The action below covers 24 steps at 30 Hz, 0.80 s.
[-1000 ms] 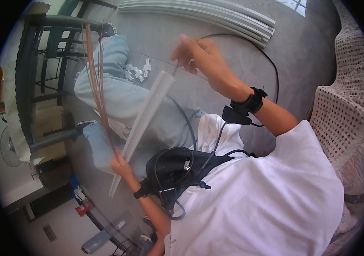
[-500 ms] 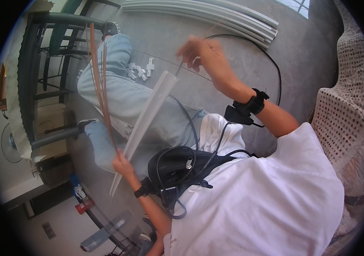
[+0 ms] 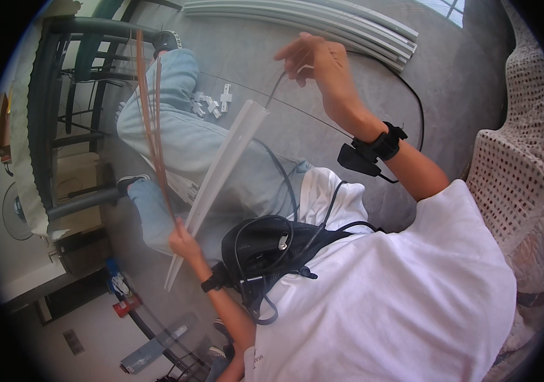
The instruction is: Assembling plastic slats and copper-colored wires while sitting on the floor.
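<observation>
My left hand (image 3: 186,246) is closed around the lower end of a bundle of long, thin copper-coloured wires (image 3: 155,140), which fan upward. Beside that hand, a long white track rail (image 3: 224,162) slants up to the right across my legs; whether the fingers also touch it is unclear. My right hand (image 3: 323,67) is raised beyond the rail's upper end, its fingers bent around a thin strand (image 3: 276,90) that runs from the rail's end. The fingertips are slightly blurred.
Several small white connectors (image 3: 211,103) lie on the grey floor past my leg. Long white rails (image 3: 323,25) are stacked at the far side. A dark-framed chair (image 3: 81,83) stands left, a knitted cover (image 3: 520,172) hangs right. A black cable (image 3: 422,114) loops over the floor.
My right hand has moved slightly up and to the right, farther from the rail's end, with more of the strand showing. My left hand and the wire bundle have barely moved.
</observation>
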{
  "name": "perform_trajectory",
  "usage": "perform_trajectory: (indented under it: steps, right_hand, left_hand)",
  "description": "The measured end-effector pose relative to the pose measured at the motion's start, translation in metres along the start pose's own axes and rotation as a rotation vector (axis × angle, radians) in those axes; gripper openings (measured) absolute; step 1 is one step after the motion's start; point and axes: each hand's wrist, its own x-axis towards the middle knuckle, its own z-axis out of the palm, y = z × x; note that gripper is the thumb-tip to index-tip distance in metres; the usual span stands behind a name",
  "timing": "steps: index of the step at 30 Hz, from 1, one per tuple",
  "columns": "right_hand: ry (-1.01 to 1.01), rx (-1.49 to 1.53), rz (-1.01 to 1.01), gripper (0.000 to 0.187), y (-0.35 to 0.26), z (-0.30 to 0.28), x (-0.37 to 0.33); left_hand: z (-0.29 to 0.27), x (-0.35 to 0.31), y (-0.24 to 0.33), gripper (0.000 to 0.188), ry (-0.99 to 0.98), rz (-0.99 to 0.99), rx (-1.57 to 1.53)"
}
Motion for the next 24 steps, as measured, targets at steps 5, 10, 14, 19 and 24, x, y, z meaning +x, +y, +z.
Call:
perform_trajectory:
  steps: [5,10,14,19,24]
  right_hand:
    - [-0.047,-0.019,0.063,0.047,0.001,0.001,-0.004]
    - [-0.097,-0.045,0.083,0.044,-0.003,-0.003,0.001]
    - [0.084,0.055,-0.036,0.043,-0.002,0.003,-0.002]
    - [0.134,0.086,0.046,0.034,0.005,0.020,-0.018]
    - [0.279,-0.071,-0.044,0.025,0.004,0.018,-0.012]
  left_hand:
    - [0.001,-0.002,-0.001,0.056,0.044,-0.005,-0.016]
    - [0.000,-0.001,-0.001,0.056,0.021,-0.024,0.031]
    - [0.001,-0.001,0.002,0.056,0.058,0.032,0.005]
    - [0.000,-0.001,0.003,0.056,0.037,-0.018,0.022]
    - [0.002,-0.003,0.001,0.057,0.036,-0.023,0.026]
